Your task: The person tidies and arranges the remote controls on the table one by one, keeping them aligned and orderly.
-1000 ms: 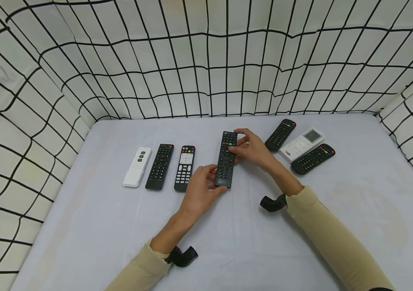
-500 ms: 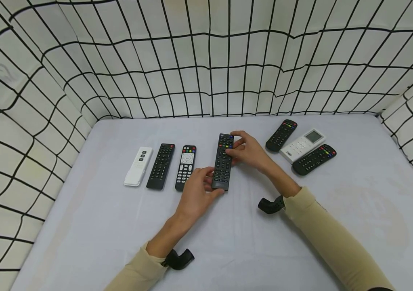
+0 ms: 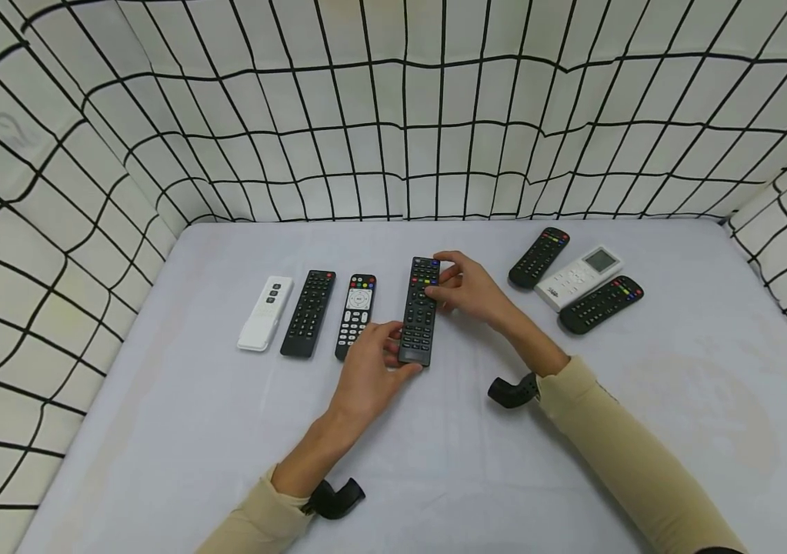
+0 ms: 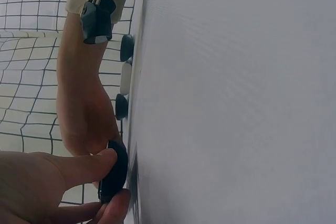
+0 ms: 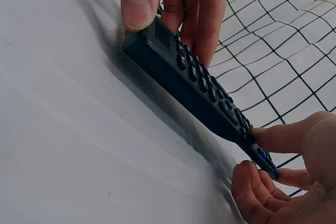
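A long black remote control (image 3: pixel 419 312) with several rows of buttons is between my two hands near the middle of the table. My left hand (image 3: pixel 364 381) grips its near end, thumb at the bottom edge and fingers along the left side. At the far end, my right hand (image 3: pixel 469 288) pinches the remote's right side, thumb on the button face. In the right wrist view the remote (image 5: pixel 191 90) looks slightly raised from the cloth, with a shadow beneath. Left of it lies a black remote with a white button panel (image 3: pixel 355 315), partly hidden by my left hand.
A white remote (image 3: pixel 265 314) and a black remote (image 3: pixel 308 314) lie further left, in a row. On the right lie a black remote (image 3: pixel 539 258), a white remote with a screen (image 3: pixel 579 278) and another black remote (image 3: pixel 601 305). Black-gridded walls (image 3: pixel 421 146) border the white-covered table (image 3: pixel 435 462).
Both hands have shifted a little to the left and nearer with the black remote between them. The other remotes keep their places on the table.
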